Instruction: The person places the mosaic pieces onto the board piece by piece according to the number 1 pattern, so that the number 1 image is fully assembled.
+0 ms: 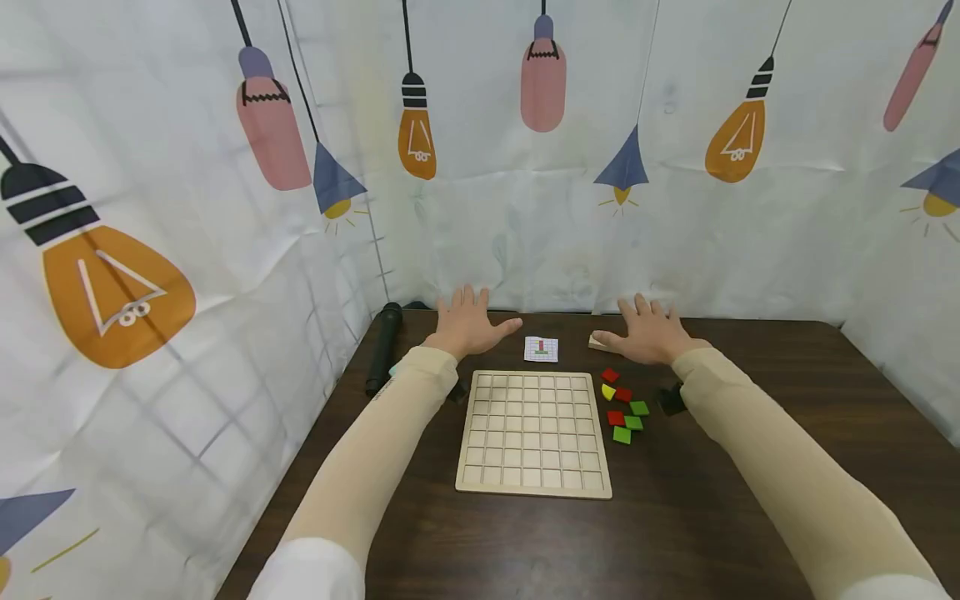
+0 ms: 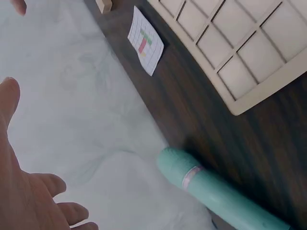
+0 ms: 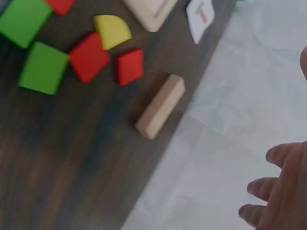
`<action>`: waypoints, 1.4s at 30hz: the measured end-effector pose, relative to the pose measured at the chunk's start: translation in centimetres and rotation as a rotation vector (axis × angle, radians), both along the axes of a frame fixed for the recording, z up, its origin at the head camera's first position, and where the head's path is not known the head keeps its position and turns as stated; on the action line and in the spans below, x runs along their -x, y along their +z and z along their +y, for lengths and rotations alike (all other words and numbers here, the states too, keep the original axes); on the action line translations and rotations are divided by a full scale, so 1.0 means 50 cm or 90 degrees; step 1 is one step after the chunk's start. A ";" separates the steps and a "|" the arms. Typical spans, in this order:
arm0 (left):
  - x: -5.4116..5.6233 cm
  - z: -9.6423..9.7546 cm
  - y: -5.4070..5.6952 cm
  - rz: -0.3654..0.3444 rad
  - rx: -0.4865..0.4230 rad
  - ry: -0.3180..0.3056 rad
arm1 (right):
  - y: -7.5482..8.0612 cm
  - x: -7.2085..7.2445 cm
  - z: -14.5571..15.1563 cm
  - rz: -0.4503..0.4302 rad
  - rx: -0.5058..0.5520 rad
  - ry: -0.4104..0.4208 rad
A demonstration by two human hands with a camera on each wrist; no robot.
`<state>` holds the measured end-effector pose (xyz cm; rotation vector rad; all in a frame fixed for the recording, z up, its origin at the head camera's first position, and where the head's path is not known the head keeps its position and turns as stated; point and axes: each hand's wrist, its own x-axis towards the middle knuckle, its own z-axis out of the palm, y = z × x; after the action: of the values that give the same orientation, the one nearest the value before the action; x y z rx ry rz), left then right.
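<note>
Both hands stretch forward above the far part of the table. My left hand [image 1: 467,325] has its fingers spread and holds nothing, beyond the far left corner of the wooden grid board [image 1: 531,433]. Also with straight fingers, my right hand [image 1: 651,332] is beside a small wooden block [image 3: 161,106], which it partly hides in the head view. A card [image 1: 541,349] with a coloured pattern lies between the hands. Right of the board are several loose pieces: red tiles [image 1: 616,418], green tiles [image 1: 622,435] and a yellow quarter-round piece [image 1: 608,392].
A dark cylinder [image 1: 386,350] lies along the table's left edge. The left wrist view shows a teal cylinder [image 2: 216,191] with a pale band; I cannot tell whether they are the same thing. A white curtain [image 1: 480,225] printed with lamps hangs behind the brown table [image 1: 525,542].
</note>
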<state>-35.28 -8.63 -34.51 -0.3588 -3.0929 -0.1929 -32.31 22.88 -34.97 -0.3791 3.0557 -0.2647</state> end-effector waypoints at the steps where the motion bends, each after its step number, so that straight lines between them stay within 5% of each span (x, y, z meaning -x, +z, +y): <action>1: -0.007 -0.002 -0.005 -0.005 -0.002 -0.002 | -0.008 -0.005 0.004 0.000 0.004 0.004; 13: -0.098 -0.006 -0.087 -0.068 -0.038 -0.074 | -0.131 -0.075 0.056 0.024 0.102 0.030; 21: -0.140 -0.034 -0.155 -0.147 -0.054 -0.085 | -0.190 -0.086 0.050 0.041 0.173 0.063; 31: -0.155 -0.076 -0.203 -0.170 -0.145 -0.060 | -0.229 -0.068 0.038 0.080 0.219 0.078; 42: -0.162 -0.100 -0.236 -0.150 -0.229 -0.095 | -0.236 -0.052 0.026 0.039 0.246 0.082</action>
<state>-27.18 -13.65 -46.32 -0.5866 -3.1584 -0.8374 -29.73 24.16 -46.78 -0.6088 3.0097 -0.8543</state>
